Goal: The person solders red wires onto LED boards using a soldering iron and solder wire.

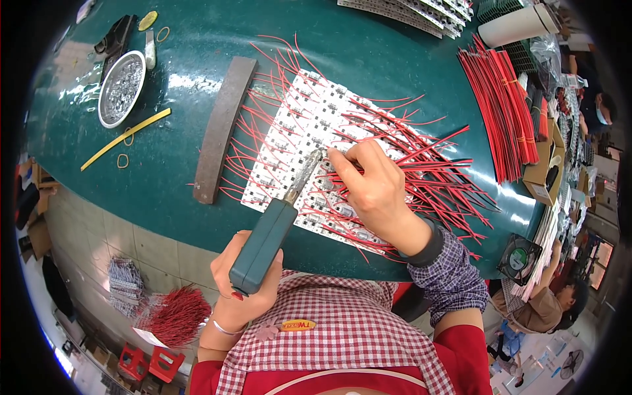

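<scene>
My left hand (240, 270) is wrapped round the dark green handle of a soldering gun (263, 243). Its metal tip reaches up and right onto a white circuit board panel (273, 155) dotted with rows of small components. Close to that tip, the thumb and forefinger of my right hand (372, 181) are pinched together over the panel; a thin wire seems to be between them, mostly hidden by the fingers. Red and black wires (447, 178) fan out to the right under my right hand. Thin red wires (247, 138) stick out from the panel's left side.
A dark bar (224, 131) lies left of the panel. Further left are a white bowl of metallic bits (122, 89) and a yellow strip (125, 139). Bundled red wires (497, 108), a small fan (519, 257) and stacked panels (415, 14) stand around. Another person (546, 306) sits at right.
</scene>
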`<state>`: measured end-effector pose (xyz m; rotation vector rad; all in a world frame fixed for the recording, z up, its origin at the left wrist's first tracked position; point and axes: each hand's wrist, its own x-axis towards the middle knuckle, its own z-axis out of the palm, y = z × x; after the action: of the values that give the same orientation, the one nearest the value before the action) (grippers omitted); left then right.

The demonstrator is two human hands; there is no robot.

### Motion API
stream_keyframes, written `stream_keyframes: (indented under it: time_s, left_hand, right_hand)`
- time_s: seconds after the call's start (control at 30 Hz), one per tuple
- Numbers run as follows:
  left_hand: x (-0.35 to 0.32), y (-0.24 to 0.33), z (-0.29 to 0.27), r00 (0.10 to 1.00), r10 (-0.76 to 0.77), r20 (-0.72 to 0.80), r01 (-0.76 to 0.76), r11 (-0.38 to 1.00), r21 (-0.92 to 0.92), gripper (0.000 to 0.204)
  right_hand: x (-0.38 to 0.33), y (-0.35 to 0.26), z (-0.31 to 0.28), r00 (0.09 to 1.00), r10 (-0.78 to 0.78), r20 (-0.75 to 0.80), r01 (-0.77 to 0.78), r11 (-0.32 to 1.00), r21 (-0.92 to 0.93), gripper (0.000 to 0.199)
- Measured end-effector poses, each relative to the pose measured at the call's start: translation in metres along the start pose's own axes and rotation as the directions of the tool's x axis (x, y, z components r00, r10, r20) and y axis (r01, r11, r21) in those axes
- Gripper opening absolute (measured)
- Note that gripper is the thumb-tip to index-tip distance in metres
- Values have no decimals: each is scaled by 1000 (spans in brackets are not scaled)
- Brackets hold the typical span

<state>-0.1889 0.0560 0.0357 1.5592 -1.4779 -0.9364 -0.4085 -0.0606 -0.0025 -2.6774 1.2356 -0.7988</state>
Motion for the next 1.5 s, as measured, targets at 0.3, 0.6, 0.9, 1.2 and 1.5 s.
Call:
stream_keyframes:
  time_s: [0.3,0.6,0.9,1.2,1.5]
  left_hand:
    - [-1,5,0,998,-53,42,55,998,-26,19]
    - [-2,4,0,999,-10,37,10,1000,7,21]
    - [-21,-23,6,999,35,-40,-36,999,-22,15]
    - [-13,-12,3,996,87,3,-87,995,41,21]
    - [-9,-8,8,999,48,-15,-48,999,-20,19]
  right_hand:
    - [1,-2,1,996,-85,-4,85,993,-77,28]
    - [1,-4,1,995,-101,24,103,988,-113,32]
    - [1,-4,1,996,-90,18,91,990,-111,31]
    - [-1,-6,2,997,-72,-5,71,997,-35,38]
    - [-1,-8,0,996,-83,44,86,993,-85,37]
